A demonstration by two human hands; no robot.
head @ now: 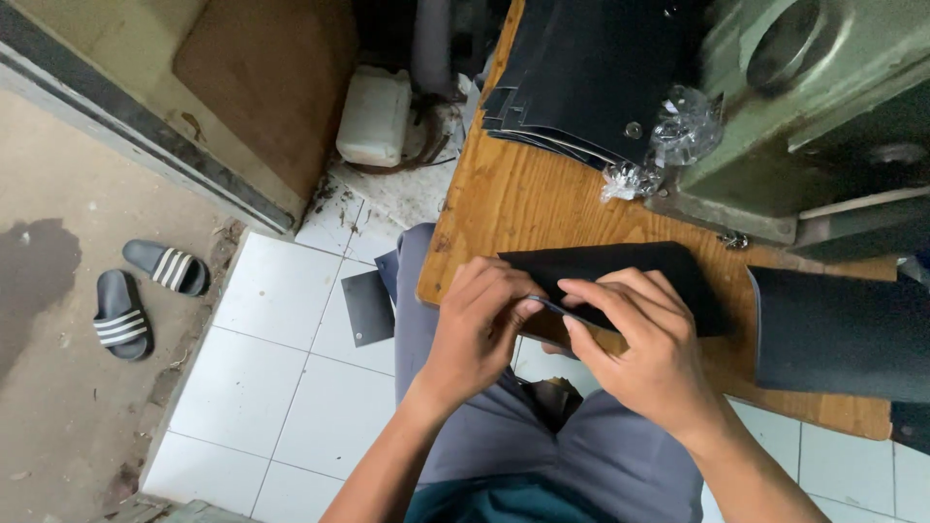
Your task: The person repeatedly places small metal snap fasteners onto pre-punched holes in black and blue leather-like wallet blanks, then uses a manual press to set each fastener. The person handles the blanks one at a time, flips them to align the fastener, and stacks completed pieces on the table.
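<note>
Both my hands pinch the black sheet's near edge: left hand (480,324), right hand (635,339); sheet (630,276) overhangs desk (513,203) for easier finger access.

Bare wooden table (513,199) just past pinch, room there. Further back black sheet stack (591,77), green machine (823,116) block. Right of grip: dark sheet (838,334) close.

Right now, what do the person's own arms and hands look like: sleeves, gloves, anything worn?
Both hands are bare: no gloves, and no rings, watch or bands visible on the left hand or the right hand. The forearms are uncovered as far as the frame shows, with no sleeve edge in view. Below them the person wears grey trousers and a dark teal top at the bottom edge.
</note>
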